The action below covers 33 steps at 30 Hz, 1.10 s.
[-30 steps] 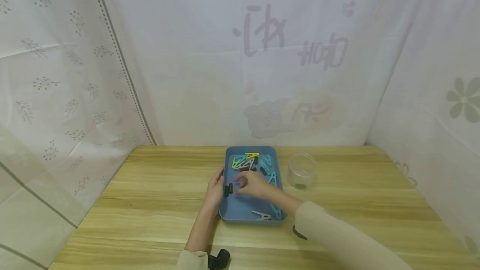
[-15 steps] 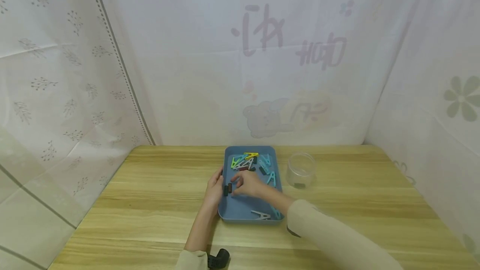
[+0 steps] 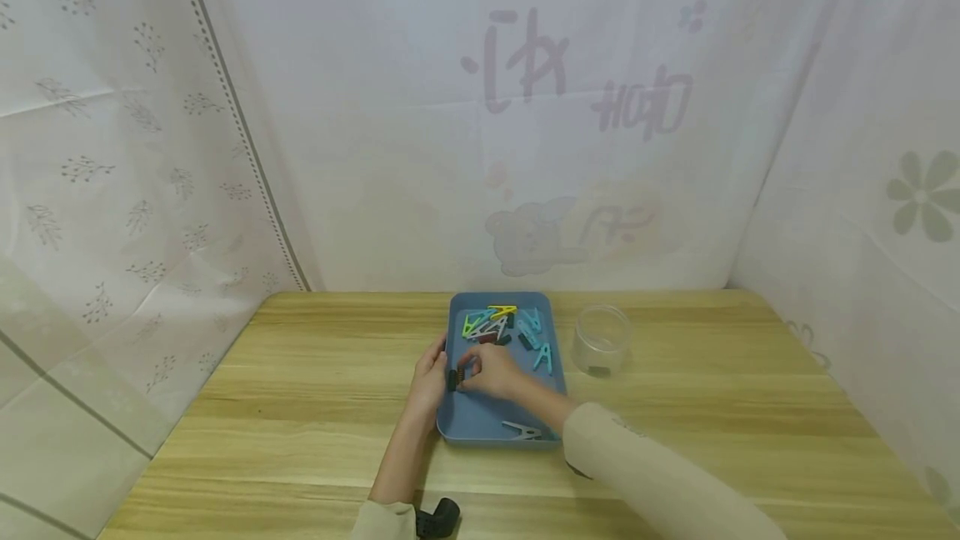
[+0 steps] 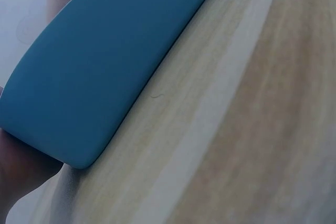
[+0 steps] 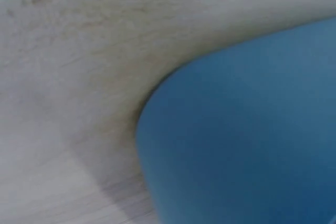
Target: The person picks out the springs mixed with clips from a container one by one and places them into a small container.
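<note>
In the head view a blue rectangular tray point(image 3: 498, 432) lies on the table. My left hand point(image 3: 429, 377) grips its left side at the rim; the left wrist view shows the tray's outer wall point(image 4: 105, 66) close up. My right hand point(image 3: 491, 371) reaches into the tray from the right, thumb and forefinger pinching a small brown ribbed piece point(image 3: 461, 375). Just left of that piece stands a similar dark piece point(image 3: 452, 380), beside the tray wall. Plastic clothes pegs lie further back: a yellow peg point(image 3: 503, 311), a lime peg point(image 3: 469, 326) and several teal ones.
A clear round jar point(image 3: 602, 340) with a dark piece at its bottom stands right of the tray. A grey peg point(image 3: 522, 431) lies near the tray's front. Small dark pieces point(image 3: 525, 342) are scattered among the pegs. Patterned cloth point(image 3: 375, 123) hangs behind the wooden table point(image 3: 300, 407).
My right hand has moved slightly left, and its thumb and forefinger have closed around the brown ribbed piece. My left hand stays on the tray's side.
</note>
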Each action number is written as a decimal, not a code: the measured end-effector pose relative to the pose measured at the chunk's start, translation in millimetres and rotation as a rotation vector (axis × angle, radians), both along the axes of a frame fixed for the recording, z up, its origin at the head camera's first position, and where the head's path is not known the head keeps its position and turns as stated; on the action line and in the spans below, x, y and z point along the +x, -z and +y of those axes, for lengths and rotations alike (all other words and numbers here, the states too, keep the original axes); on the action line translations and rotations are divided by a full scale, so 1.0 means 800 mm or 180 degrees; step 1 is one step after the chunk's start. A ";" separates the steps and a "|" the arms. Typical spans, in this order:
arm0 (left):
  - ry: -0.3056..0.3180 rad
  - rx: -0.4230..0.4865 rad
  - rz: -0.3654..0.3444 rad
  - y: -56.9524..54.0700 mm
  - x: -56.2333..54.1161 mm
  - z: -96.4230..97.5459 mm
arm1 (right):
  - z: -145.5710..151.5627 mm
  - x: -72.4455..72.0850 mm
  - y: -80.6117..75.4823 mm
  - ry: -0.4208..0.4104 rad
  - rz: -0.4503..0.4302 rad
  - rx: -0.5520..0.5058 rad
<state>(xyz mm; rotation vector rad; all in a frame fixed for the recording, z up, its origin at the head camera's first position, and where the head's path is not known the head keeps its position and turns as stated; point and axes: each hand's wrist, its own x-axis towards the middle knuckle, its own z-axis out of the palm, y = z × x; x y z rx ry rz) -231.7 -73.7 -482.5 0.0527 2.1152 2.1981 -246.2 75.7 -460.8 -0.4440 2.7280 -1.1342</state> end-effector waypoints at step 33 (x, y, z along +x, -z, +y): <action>-0.0001 -0.0086 -0.0028 0.005 0.000 0.000 | 0.017 0.005 -0.022 0.0134 -0.0163 -0.0491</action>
